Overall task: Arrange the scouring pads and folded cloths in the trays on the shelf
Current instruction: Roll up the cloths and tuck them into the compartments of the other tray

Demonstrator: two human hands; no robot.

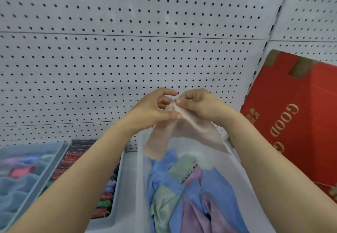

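Both hands hold a thin pinkish-beige cloth (184, 132) up in front of the pegboard, above the right tray. My left hand (155, 108) pinches its upper left edge and my right hand (198, 105) pinches the top corner; the cloth hangs down in two flaps. Below it, a translucent white tray (141, 178) holds a loose heap of blue, green and lilac cloths (191, 192). To the left, a grey tray (118, 205) holds a row of glittery scouring pads (76, 161) in red, dark, purple and green, partly hidden by my left forearm.
At far left a lidded translucent box (27, 169) shows coloured items blurred inside. A red cardboard box (295, 123) with gold "GOOD" lettering leans at the right. White pegboard (127, 50) backs the shelf.
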